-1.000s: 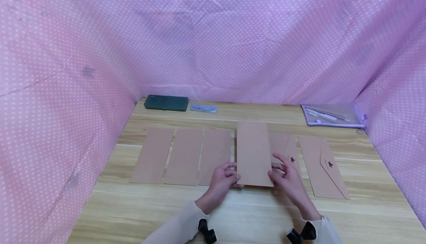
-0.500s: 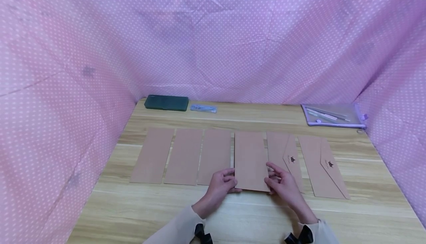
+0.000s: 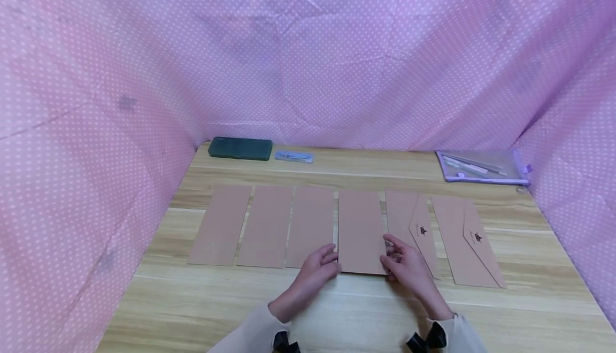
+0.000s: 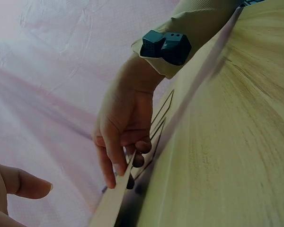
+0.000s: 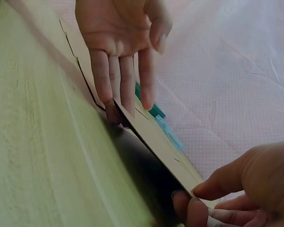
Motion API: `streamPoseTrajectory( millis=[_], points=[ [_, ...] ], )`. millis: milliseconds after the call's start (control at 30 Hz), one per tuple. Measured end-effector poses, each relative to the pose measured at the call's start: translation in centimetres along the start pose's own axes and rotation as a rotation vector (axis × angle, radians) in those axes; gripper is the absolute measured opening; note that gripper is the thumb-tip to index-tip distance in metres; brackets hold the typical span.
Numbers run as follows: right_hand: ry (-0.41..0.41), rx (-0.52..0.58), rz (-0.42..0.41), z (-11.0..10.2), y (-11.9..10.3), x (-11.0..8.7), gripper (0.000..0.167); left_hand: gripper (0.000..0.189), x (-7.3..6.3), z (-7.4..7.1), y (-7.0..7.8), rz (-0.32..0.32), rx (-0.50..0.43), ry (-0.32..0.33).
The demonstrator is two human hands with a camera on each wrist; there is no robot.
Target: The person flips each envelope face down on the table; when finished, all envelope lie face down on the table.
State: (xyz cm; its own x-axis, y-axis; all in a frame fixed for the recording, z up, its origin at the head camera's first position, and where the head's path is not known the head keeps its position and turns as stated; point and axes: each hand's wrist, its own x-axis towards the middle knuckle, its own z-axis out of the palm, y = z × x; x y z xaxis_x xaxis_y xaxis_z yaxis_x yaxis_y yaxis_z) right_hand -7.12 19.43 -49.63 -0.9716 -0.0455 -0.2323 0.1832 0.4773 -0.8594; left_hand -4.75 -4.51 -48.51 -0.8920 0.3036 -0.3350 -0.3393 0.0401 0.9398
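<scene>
Pink dotted cloth (image 3: 308, 59) walls in a wooden desk (image 3: 202, 305) on three sides. Six brown envelopes lie in a row across the desk's middle; the fourth envelope (image 3: 361, 230) from the left edge sits between both hands, its near end lifted slightly off the wood, as the wrist views show. At the far right corner lies a clear zip pouch (image 3: 481, 167), at the far left corner a dark green case (image 3: 240, 148) with a small clear packet (image 3: 294, 156) beside it. Both forearms reach in from the near edge. The left hand (image 3: 318, 265) pinches the envelope's near left corner, fingers under and thumb over. The right hand (image 3: 403, 265) pinches the near right corner the same way, grip clamped on the paper.
</scene>
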Motion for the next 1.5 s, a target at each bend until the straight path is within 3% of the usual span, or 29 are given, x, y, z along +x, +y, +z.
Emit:
streamPoseTrajectory(
  millis=[200, 600, 800, 1200, 1367, 1500],
  points=[
    [0.029, -0.088, -0.06, 0.4, -0.2, 0.1, 0.054, 0.074, -0.6, 0.0, 0.7, 0.026, 0.031, -0.043],
    [0.031, -0.35, -0.105, 0.4, -1.6, -0.4, 0.057, 0.076, -0.9, 0.0, 1.1, 0.019, 0.06, -0.061],
    [0.04, -0.417, -0.136, 0.4, -1.7, -0.7, 0.058, 0.077, -1.3, -0.1, 1.6, 0.011, 0.107, -0.084],
    [0.011, -0.366, -0.155, -0.1, -1.8, -0.9, 0.056, 0.076, -1.6, -0.2, 1.7, 0.025, 0.18, -0.116],
    [-0.022, -0.296, -0.156, -1.8, -1.3, -0.8, 0.057, 0.074, -1.5, -0.2, 1.9, 0.053, 0.227, -0.099],
    [0.01, -0.322, -0.188, -3.7, -0.9, -0.6, 0.053, 0.07, -1.2, 0.2, 2.2, 0.088, 0.265, -0.087]
  ],
)
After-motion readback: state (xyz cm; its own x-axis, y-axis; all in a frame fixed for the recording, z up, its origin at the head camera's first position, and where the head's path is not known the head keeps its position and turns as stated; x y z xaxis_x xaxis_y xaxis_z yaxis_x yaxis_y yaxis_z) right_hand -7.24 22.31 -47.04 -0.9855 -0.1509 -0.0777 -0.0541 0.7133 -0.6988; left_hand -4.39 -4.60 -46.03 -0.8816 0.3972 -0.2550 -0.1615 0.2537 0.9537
